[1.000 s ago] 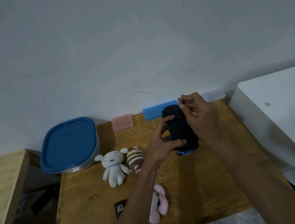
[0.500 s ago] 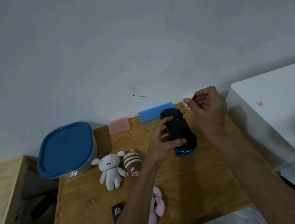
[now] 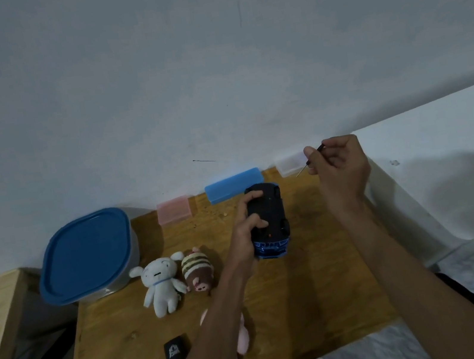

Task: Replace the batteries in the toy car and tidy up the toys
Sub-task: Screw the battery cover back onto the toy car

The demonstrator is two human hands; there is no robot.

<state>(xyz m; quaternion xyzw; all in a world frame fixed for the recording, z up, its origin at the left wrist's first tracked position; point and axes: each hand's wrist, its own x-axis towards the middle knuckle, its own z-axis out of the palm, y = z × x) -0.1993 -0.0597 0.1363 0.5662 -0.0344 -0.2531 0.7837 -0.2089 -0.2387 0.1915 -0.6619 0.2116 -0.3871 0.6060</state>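
The blue toy car [image 3: 269, 221] lies upside down, black underside up, above the wooden table [image 3: 295, 288]. My left hand [image 3: 246, 234] grips its left side. My right hand [image 3: 339, 168] is raised to the right of the car, apart from it, pinching a small thin screwdriver [image 3: 309, 161] whose tip points down-left. A white plush [image 3: 160, 281], a striped brown plush [image 3: 197, 272] and a pink plush [image 3: 241, 335], partly hidden by my left arm, lie on the table.
A grey container with a blue lid [image 3: 85, 256] stands at the back left. Pink [image 3: 173, 210], blue [image 3: 233, 184] and clear [image 3: 289, 162] small boxes line the wall. A black remote [image 3: 174, 357] lies near the front edge. A white appliance [image 3: 446, 163] stands to the right.
My right hand has lifted the screwdriver off the car's underside and drawn it away to the right. My left hand keeps its hold on the car.
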